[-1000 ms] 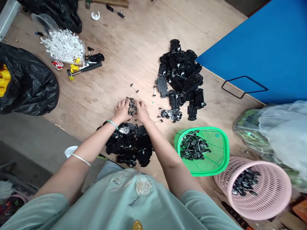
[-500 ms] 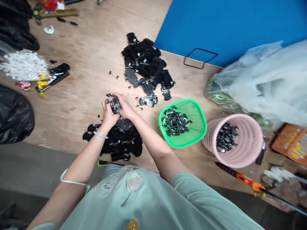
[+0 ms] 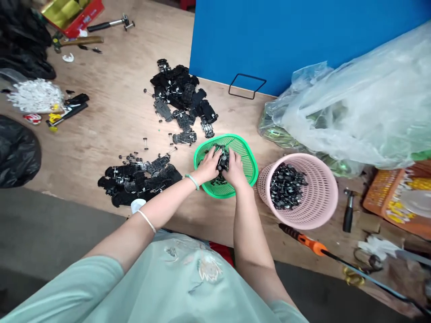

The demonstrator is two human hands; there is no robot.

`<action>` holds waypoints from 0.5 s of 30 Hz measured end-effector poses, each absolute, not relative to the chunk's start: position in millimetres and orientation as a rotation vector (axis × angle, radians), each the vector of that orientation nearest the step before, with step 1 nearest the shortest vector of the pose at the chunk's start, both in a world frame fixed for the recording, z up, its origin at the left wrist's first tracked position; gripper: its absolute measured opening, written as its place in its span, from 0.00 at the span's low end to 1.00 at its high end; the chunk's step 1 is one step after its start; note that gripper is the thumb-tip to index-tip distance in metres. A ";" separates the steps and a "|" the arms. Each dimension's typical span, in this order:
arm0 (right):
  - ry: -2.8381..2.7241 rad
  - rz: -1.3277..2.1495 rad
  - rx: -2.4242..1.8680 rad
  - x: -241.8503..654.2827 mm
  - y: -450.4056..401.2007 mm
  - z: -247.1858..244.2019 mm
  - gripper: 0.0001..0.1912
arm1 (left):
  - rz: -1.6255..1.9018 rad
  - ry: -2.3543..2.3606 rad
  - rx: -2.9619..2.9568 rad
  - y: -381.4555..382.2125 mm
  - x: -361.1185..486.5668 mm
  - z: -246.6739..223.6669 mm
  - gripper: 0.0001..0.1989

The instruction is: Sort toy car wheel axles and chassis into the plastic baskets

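Both hands, left and right, are inside the green basket, fingers curved about the axles; exact grip cannot be determined. Basket stands on the worktop, beside the pink basket. Black chassis lie nearby.

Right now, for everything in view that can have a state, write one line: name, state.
Green plastic basket: open-topped, partly filled
Pink perforated plastic basket: open-topped, partly filled
Left hand: in the green basket, fingers on black wheels
Right hand: likewise
Black plastic car bases: in two loose heaps
Wooden-handled hammer: lying down
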State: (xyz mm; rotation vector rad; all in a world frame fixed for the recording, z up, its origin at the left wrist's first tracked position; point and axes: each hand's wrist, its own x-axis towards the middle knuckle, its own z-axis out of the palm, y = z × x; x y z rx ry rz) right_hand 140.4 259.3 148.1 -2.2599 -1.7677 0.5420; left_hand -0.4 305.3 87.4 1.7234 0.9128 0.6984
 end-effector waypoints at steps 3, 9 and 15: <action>-1.795 0.428 -2.267 127.3 269.4 140.7 0.36 | 0.756 1.061 1.733 306.0 -27.1 76.4 0.31; -2.200 0.663 -2.192 15.7 363.5 122.4 0.25 | 0.833 1.736 1.606 340.8 -137.4 50.7 0.18; -2.197 0.752 -2.556 -18.7 425.1 87.4 0.21 | 0.342 1.961 1.608 374.4 -196.5 19.9 0.19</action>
